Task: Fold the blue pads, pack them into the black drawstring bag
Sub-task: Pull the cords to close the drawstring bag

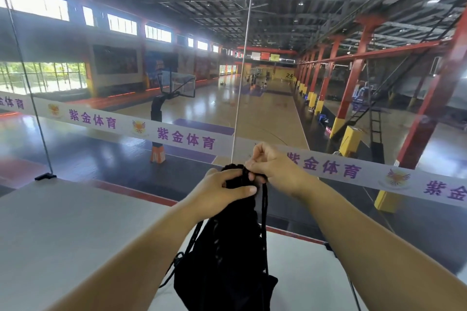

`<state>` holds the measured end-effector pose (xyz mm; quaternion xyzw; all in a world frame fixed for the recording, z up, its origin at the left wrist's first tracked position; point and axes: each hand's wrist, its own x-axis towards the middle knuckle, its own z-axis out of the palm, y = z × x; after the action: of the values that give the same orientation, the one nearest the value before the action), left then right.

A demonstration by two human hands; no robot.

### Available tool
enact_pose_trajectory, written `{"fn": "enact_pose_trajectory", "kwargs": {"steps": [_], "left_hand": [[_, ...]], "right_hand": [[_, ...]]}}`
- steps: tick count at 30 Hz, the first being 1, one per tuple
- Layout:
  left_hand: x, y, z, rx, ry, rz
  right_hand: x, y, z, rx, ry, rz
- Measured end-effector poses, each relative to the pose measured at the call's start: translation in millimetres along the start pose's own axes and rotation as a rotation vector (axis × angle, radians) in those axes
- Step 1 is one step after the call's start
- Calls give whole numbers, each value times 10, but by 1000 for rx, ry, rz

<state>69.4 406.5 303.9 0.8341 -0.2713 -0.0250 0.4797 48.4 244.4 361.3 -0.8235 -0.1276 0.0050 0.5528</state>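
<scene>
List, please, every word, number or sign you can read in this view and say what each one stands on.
"紫金体育": purple characters repeated along the white banner strip on the glass wall, next to winged emblems.
"24": dark number on the yellow far wall of the basketball hall.
Posters on the left wall and signs at the far end: too blurred to read.
Black drawstring bag: no text visible.

Matt black cloth drawstring bag with braided cords, clear glossy glass panels, glossy wooden court floor.

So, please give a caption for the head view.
Both hands gather the black drawstring bag mouth shut.
</scene>
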Motion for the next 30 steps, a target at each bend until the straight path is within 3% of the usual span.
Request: {"fn": "enact_pose_trajectory", "kwargs": {"steps": [7,13,18,21,25,30], "left_hand": [[234,-76,207,101,61,-47],[301,-167,85,350,-15,-75],[344,-323,-63,500,-49,-121],[358,-362,-113,522,-62,-114],[345,-363,-149,523,-99,-75],[359,-286,-187,510,-110,0]], "right_hand": [[74,223,-248,-49,81,9],[81,415,-472,-285,278,6],[11,684,-674,-402,454,111],[-14,763,-647,-552,279,174],[8,690,-425,-531,-20,257],[200,582,18,-447,-110,169]]}}
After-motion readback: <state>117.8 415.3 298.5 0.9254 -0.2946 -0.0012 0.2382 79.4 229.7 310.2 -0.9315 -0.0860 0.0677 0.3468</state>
